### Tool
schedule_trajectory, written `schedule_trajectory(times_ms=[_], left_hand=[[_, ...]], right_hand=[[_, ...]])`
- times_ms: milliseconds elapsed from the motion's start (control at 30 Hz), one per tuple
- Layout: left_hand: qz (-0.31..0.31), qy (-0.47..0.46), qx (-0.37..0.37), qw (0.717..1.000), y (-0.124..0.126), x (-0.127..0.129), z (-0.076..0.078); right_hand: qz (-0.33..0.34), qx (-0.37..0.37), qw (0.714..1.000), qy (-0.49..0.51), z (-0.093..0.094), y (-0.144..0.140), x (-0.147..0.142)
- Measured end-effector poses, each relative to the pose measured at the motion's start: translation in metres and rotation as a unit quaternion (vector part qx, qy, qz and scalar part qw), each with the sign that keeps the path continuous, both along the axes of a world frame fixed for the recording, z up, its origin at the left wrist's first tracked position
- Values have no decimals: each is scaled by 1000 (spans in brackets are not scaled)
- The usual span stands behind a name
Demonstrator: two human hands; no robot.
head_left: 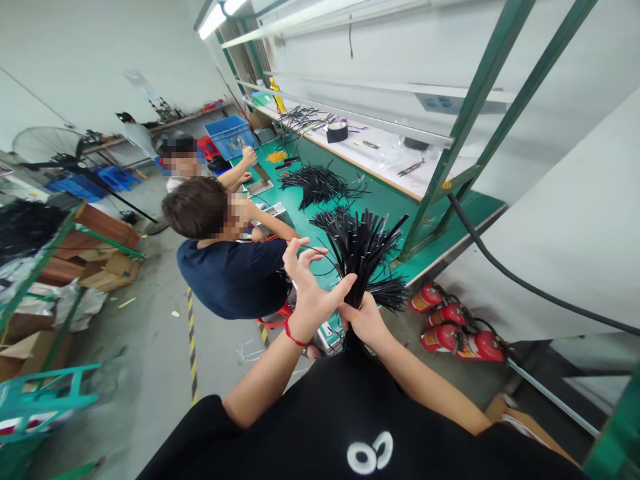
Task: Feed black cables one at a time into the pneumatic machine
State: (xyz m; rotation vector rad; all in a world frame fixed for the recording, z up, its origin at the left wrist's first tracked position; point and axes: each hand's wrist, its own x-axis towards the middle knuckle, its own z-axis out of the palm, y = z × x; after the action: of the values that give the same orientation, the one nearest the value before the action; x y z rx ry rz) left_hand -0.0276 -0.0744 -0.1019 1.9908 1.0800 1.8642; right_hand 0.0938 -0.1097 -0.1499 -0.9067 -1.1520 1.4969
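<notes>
My right hand (pixel 367 320) is clenched low around the bundle of black strips (pixel 363 250), held up above the green surface (pixel 387 200). My left hand (pixel 307 293) touches it, fingers spread. It looks light, springy and splaying; I'd grip near the base.

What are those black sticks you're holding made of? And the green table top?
The black bundle looks like plastic-coated wire or cable pieces: thin, matt black, and the strands fan out and bend a little. The right hand grips it low, the left hand touches beside it. The green bench top looks like a smooth rubber or vinyl mat with a faint sheen.
</notes>
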Motion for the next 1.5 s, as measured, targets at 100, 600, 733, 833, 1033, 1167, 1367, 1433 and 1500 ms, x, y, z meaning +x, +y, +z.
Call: schedule_trajectory(times_ms=[100, 600, 733, 833, 1033, 1167, 1367, 1433, 1500], left_hand=[[13, 56, 34, 998, -2, -1, 5], [-5, 82, -17, 996, -11, 6, 26], [5, 83, -60, 995, -12, 7, 34], [5, 71, -78, 994, -13, 7, 35], [-10, 27, -76, 997, -16, 0, 37], [-5, -16, -64, 998, -14, -7, 50], [-4, 20, -40, 999, -7, -9, 61], [5, 33, -18, 999, -5, -9, 58], [47, 43, 26, 998, -5, -11, 53]], right_hand=[[11, 1, 1000, 4, -1, 0, 1], [-46, -7, 999, -19, -16, 5, -5], [-73, -9, 996, -47, -19, 5, -5], [-83, -10, 995, -63, -20, 5, -4], [-47, -7, 997, -56, -20, 4, -3], [-26, -10, 999, -47, -18, 2, -5], [-19, -18, 998, -50, -19, -2, -10], [-30, -24, 998, -52, -21, -3, -12], [-44, -30, 997, -53, -22, -4, -13]])
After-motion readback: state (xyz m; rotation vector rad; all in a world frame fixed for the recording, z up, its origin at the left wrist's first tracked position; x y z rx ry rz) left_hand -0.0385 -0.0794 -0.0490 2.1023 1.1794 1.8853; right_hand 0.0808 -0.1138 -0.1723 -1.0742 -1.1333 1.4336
